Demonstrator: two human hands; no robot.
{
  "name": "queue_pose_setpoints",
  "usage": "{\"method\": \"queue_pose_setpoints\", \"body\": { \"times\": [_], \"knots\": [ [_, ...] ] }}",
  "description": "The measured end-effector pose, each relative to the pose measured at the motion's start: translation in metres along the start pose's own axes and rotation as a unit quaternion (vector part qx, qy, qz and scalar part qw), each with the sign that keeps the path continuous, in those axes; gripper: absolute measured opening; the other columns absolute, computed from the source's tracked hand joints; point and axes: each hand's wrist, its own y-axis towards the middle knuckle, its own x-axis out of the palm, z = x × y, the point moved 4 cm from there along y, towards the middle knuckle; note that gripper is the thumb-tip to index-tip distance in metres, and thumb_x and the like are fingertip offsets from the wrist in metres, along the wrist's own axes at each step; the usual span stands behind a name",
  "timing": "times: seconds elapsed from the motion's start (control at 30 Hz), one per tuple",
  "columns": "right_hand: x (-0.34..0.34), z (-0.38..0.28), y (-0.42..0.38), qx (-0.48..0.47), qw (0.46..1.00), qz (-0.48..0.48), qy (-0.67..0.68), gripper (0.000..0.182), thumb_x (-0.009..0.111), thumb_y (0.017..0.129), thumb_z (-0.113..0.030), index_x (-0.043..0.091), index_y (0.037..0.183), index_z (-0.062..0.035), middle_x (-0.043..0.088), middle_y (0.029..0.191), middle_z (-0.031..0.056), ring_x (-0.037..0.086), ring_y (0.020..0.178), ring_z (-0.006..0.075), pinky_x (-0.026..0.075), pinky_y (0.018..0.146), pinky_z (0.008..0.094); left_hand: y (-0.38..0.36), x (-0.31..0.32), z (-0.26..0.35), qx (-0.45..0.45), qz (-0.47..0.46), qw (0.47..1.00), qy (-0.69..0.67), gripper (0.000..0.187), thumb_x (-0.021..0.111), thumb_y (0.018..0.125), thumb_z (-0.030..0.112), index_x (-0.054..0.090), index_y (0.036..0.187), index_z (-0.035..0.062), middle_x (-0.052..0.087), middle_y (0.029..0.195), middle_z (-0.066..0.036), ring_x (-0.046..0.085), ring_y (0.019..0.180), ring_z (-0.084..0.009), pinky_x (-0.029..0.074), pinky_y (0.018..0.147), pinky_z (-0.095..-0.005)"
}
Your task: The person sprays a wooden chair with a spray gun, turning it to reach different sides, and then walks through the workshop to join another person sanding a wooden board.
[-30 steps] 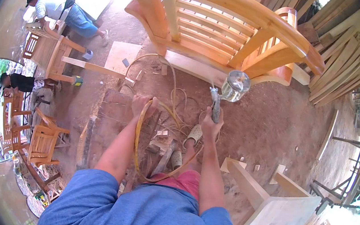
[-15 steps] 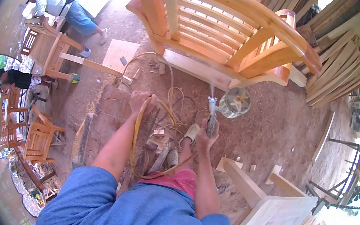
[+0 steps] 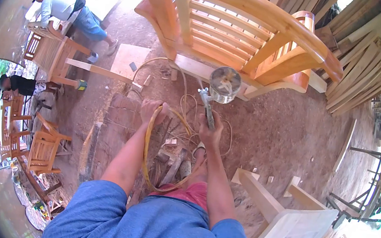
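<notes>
My right hand (image 3: 211, 132) is wrapped round the handle of a spray gun (image 3: 207, 108). A clear round cup (image 3: 224, 86) is attached to the gun, with a little liquid visible inside. A pale streak of mist reaches from the nozzle toward the bench's bottom rail. In front stands a varnished, slatted wooden bench (image 3: 226, 24), apart from the gun. My left hand (image 3: 154, 112) is closed on a yellow air hose (image 3: 146, 147), which hangs in a loop down to my lap and trails over the floor.
Unfinished wooden furniture (image 3: 298, 232) stands at lower right. Stacked boards (image 3: 362, 76) lean at upper right. A wooden block (image 3: 123, 125) lies under my left arm. Two people, one in a white top (image 3: 58, 4), are by chairs at left. Hose coils (image 3: 185, 104) cross the dirt floor.
My right hand has swung the spray gun leftward along the bench, and the cup has moved left and up with it. My left hand keeps hold of the hose, shifted only slightly.
</notes>
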Motion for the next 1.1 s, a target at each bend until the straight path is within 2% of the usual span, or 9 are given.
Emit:
{"method": "queue_pose_setpoints", "body": {
  "times": [0.17, 0.37, 0.47, 0.7, 0.8, 0.83, 0.93, 1.03, 1.1],
  "knots": [
    [-0.036, 0.010, -0.022, 0.032, 0.995, 0.094, 0.026, 0.019, 0.065, 0.090, -0.009, 0.061, 0.107, -0.0007, 0.064, 0.084, 0.0020, 0.057, 0.075, 0.0088, 0.048, 0.068, 0.0262, 0.002, 0.001, -0.002, 0.000, 0.004, 1.000, 0.001, 0.037, 0.049, 0.085, 0.033, 0.070, 0.069, 0.0074, 0.068, 0.071, -0.016, 0.066, 0.070, -0.0334, 0.045, 0.074, -0.0464],
    [-0.091, -0.015, -0.063, 0.010, 0.976, 0.211, -0.057, 0.020, 0.066, 0.091, -0.010, 0.059, 0.107, -0.0006, 0.063, 0.085, 0.0037, 0.058, 0.079, 0.0118, 0.048, 0.073, 0.0280, 0.002, -0.003, 0.008, -0.004, 0.012, 1.000, -0.001, 0.037, 0.049, 0.086, 0.033, 0.070, 0.070, 0.0074, 0.068, 0.072, -0.016, 0.066, 0.070, -0.0330, 0.044, 0.075, -0.0461],
    [-0.096, -0.022, -0.071, -0.008, 0.973, 0.209, -0.098, 0.018, 0.066, 0.091, -0.011, 0.058, 0.104, -0.0013, 0.062, 0.084, 0.0034, 0.056, 0.076, 0.0124, 0.046, 0.070, 0.0283, 0.002, -0.010, 0.011, -0.008, 0.016, 1.000, 0.001, 0.037, 0.049, 0.085, 0.033, 0.070, 0.071, 0.0074, 0.068, 0.074, -0.016, 0.066, 0.071, -0.0325, 0.044, 0.076, -0.0456],
    [-0.046, -0.004, -0.039, -0.016, 0.995, 0.098, 0.013, 0.017, 0.066, 0.089, -0.007, 0.060, 0.103, -0.0022, 0.059, 0.077, 0.0036, 0.053, 0.071, 0.0084, 0.046, 0.063, 0.0263, 0.003, 0.003, -0.002, -0.021, 0.002, 1.000, -0.002, 0.036, 0.050, 0.085, 0.035, 0.072, 0.073, 0.0087, 0.069, 0.074, -0.015, 0.066, 0.072, -0.0322, 0.045, 0.079, -0.0441],
    [-0.022, -0.016, -0.023, -0.032, 0.997, 0.053, -0.054, 0.018, 0.066, 0.088, -0.007, 0.060, 0.104, -0.0011, 0.060, 0.077, 0.0025, 0.053, 0.071, 0.0064, 0.046, 0.063, 0.0251, 0.003, 0.004, -0.001, -0.029, -0.007, 0.999, -0.017, 0.036, 0.050, 0.085, 0.036, 0.071, 0.072, 0.0094, 0.068, 0.073, -0.015, 0.066, 0.072, -0.0327, 0.044, 0.080, -0.0451],
    [-0.016, -0.016, -0.020, -0.013, 0.998, 0.043, -0.038, 0.020, 0.067, 0.089, -0.014, 0.063, 0.104, -0.0009, 0.067, 0.080, 0.0128, 0.063, 0.072, 0.0131, 0.050, 0.065, 0.0301, 0.003, 0.003, 0.001, -0.034, -0.004, 0.999, -0.024, 0.036, 0.050, 0.084, 0.036, 0.070, 0.070, 0.0092, 0.068, 0.072, -0.015, 0.067, 0.072, -0.0330, 0.044, 0.081, -0.0458],
    [-0.002, -0.022, -0.011, 0.010, 0.999, -0.025, -0.037, 0.021, 0.067, 0.089, -0.014, 0.063, 0.105, -0.0016, 0.067, 0.081, 0.0138, 0.064, 0.073, 0.0134, 0.050, 0.066, 0.0304, 0.000, -0.002, 0.004, -0.036, -0.001, 0.999, -0.033, 0.037, 0.050, 0.084, 0.037, 0.069, 0.069, 0.0090, 0.068, 0.071, -0.016, 0.067, 0.072, -0.0334, 0.043, 0.083, -0.0465],
    [0.002, -0.039, -0.005, -0.053, 0.997, -0.045, -0.039, 0.020, 0.066, 0.089, -0.009, 0.060, 0.107, -0.0005, 0.063, 0.080, 0.0038, 0.056, 0.070, 0.0084, 0.047, 0.063, 0.0263, 0.000, 0.000, 0.004, -0.032, 0.001, 0.999, -0.033, 0.037, 0.050, 0.084, 0.037, 0.069, 0.069, 0.0090, 0.068, 0.071, -0.016, 0.067, 0.072, -0.0334, 0.043, 0.083, -0.0466],
    [-0.004, -0.031, -0.009, -0.012, 0.999, -0.030, -0.026, 0.020, 0.066, 0.089, -0.009, 0.061, 0.107, -0.0005, 0.063, 0.080, 0.0039, 0.056, 0.071, 0.0082, 0.047, 0.064, 0.0260, 0.000, 0.002, 0.003, -0.026, 0.001, 0.999, -0.033, 0.037, 0.050, 0.084, 0.037, 0.069, 0.069, 0.0090, 0.068, 0.071, -0.016, 0.067, 0.072, -0.0334, 0.043, 0.083, -0.0466]
  ]
}}
